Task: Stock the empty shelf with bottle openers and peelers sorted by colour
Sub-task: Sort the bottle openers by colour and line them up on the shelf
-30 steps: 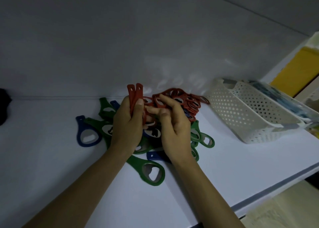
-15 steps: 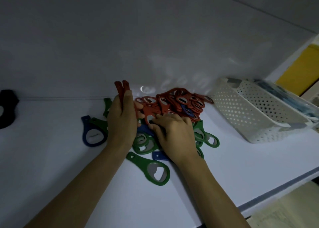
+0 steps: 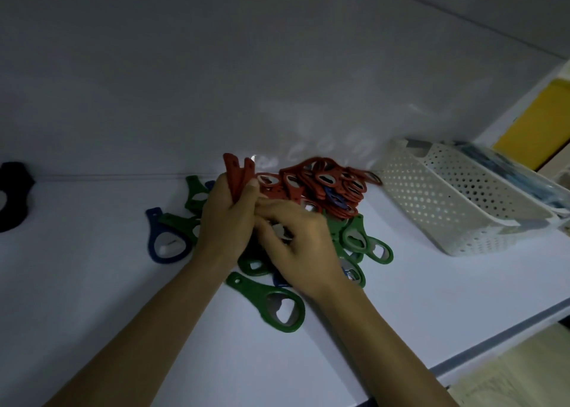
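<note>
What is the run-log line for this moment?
left hand: grips red plastic bottle openers | right hand: in mixed-colour opener pile, grasp unclear | sorting: unfinished

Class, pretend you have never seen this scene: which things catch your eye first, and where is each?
At the centre, the left hand grips a bunch of red openers upright while the right hand reaches in beside it. Behind them a red heap lies by the back wall; green openers and a blue opener are scattered in front and to the left. A white perforated basket sits at the right.
</note>
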A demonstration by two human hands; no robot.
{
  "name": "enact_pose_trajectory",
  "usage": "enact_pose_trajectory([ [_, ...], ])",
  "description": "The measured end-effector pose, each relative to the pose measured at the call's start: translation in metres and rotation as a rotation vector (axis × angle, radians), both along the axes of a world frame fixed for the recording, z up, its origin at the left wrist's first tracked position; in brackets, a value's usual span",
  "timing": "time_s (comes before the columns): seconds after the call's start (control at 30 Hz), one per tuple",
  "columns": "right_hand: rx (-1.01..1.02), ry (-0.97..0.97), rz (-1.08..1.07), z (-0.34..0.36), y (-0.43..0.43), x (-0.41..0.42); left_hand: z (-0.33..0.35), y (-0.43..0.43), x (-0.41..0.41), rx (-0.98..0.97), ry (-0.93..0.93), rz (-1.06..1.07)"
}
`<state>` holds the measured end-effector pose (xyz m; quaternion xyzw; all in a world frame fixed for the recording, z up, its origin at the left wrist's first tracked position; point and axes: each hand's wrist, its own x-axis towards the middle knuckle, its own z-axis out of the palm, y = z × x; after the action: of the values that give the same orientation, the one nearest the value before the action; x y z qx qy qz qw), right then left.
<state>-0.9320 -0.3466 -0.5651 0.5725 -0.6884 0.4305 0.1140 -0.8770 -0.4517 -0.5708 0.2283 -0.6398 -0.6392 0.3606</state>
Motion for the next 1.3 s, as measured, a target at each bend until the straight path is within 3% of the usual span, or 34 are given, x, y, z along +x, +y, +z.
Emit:
enact_pose_trajectory([
  [0.07, -0.053, -0.166, -0.043, 0.008, -0.002, -0.01, -0.002, 0.001, -0.002, -0.062, -0.036, 0.012],
  [0.17, -0.073, -0.304, -0.274, 0.02, -0.008, -0.039, -0.003, 0.007, -0.003, -0.148, -0.032, -0.02],
  [0.27, 0.186, -0.193, -0.602, 0.021, -0.012, -0.078, -0.004, 0.006, -0.004, -0.128, -0.007, -0.013],
  [0.37, 0.467, -0.104, -0.752, 0.011, -0.01, -0.093, -0.005, 0.004, -0.003, -0.102, 0.006, 0.006],
  [0.57, 0.204, 0.121, -0.825, 0.002, -0.003, -0.079, -0.004, 0.002, -0.003, -0.035, 0.037, 0.005],
  [0.67, -0.047, 0.036, -0.866, 0.007, -0.003, -0.071, -0.001, 0.003, -0.002, 0.015, 0.07, 0.003],
  [0.8, -0.233, -0.263, -0.706, 0.01, -0.008, -0.063, 0.003, 0.002, -0.001, 0.112, 0.081, 0.01],
  [0.93, -0.301, -0.33, -0.467, 0.006, -0.017, -0.046, 0.004, 0.0, 0.0, 0.207, 0.09, 0.006],
  [1.07, -0.316, -0.229, -0.258, 0.004, -0.023, -0.032, 0.004, -0.004, 0.002, 0.243, 0.158, -0.012],
  [1.3, -0.041, 0.226, -0.016, 0.001, -0.027, -0.019, 0.006, -0.011, 0.002, 0.464, 0.204, 0.036],
])
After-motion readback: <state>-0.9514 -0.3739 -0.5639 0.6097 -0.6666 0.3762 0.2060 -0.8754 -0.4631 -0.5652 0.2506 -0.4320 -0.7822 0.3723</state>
